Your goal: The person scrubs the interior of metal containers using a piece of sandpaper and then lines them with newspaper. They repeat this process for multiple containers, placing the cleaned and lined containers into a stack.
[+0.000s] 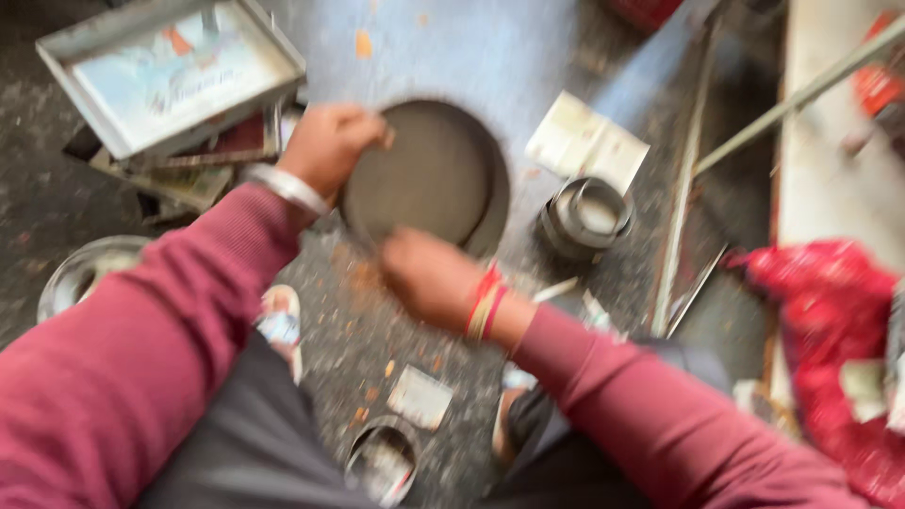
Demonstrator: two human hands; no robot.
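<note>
We see a round shallow metal pan (429,174) held just above the speckled floor (38,203), and we place everything else from it. The left hand (330,146), a silver bangle at its wrist, is closed on the pan's far-left rim. The right hand (429,275), with red and yellow bangles, grips the near rim; the blur hides its fingers.

Left of the pan lies a rectangular metal tray (170,75) on top of flat scraps. To the pan's right sits a stack of small round tins (584,217), with a folded paper (586,141) just behind them. Near the pan, between the person's knees, stands an open tin (382,462) beside a small paper square (419,396). A red cloth bundle (830,330) lies well to the right.
</note>
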